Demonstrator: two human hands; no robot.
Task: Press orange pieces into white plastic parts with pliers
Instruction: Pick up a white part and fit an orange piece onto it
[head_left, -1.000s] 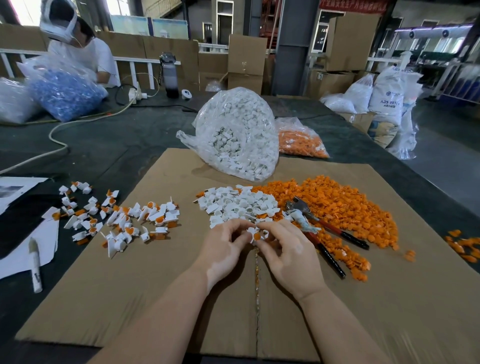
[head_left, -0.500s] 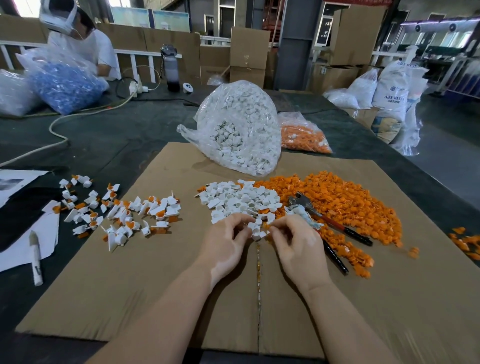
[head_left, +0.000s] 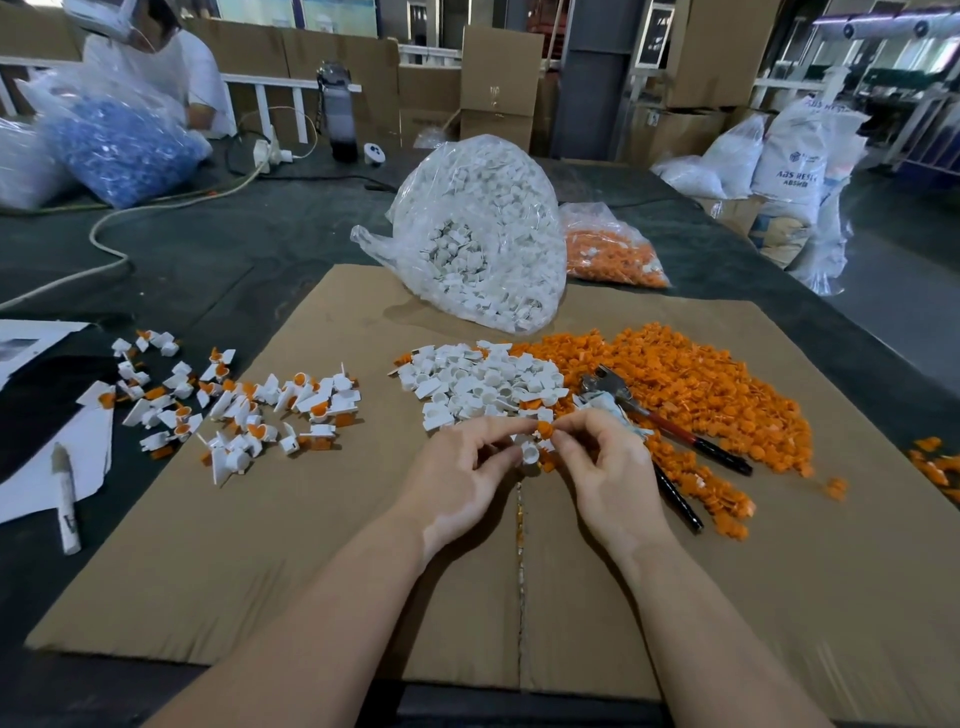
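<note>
My left hand (head_left: 462, 473) pinches a small white plastic part (head_left: 529, 453) just above the cardboard sheet (head_left: 322, 545). My right hand (head_left: 602, 467) pinches an orange piece (head_left: 544, 429) right over that part. Behind my hands lie a heap of loose white parts (head_left: 478, 384) and a wide heap of orange pieces (head_left: 691, 374). The pliers (head_left: 670, 428), with red and black handles, lie on the orange heap to the right of my right hand. Several white parts with orange pieces in them (head_left: 244, 410) are scattered to the left.
A clear bag of white parts (head_left: 483, 234) and a bag of orange pieces (head_left: 608, 249) stand behind the heaps. A marker (head_left: 66, 499) lies on paper at the left. A person sits at the far left behind a bag of blue parts (head_left: 119, 145). A cable (head_left: 156, 208) crosses the table.
My hands have lifted slightly from the white heap's edge. The right hand now holds an orange piece over the white part in the left. The view has tilted down a little.
</note>
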